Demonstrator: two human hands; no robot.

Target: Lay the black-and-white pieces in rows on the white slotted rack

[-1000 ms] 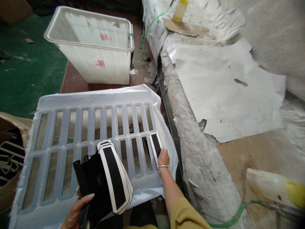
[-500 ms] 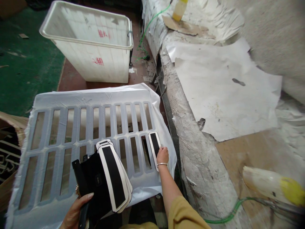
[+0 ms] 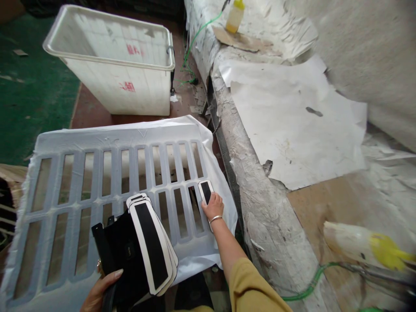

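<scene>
Under my right hand lies a white-edged black strip at the right end of a pale slotted frame; my bent fingers cover its middle, and whether they grip or press it is unclear. My left hand is closed around the lower left side of a black bag, thumb on top. Against the bag's right side rests a fanned stack of similar white-edged strips. The frame has two rows of long slots and white cloth around its edges.
Beyond the frame stands a large white bin. To the right runs a paper-covered bench with white sheets, cardboard, a yellow-capped bottle and a green hose. Another bottle stands farther back.
My right hand has moved up over the strip, from its right edge to its middle. The whole view has shifted slightly. My left hand still holds the bag.
</scene>
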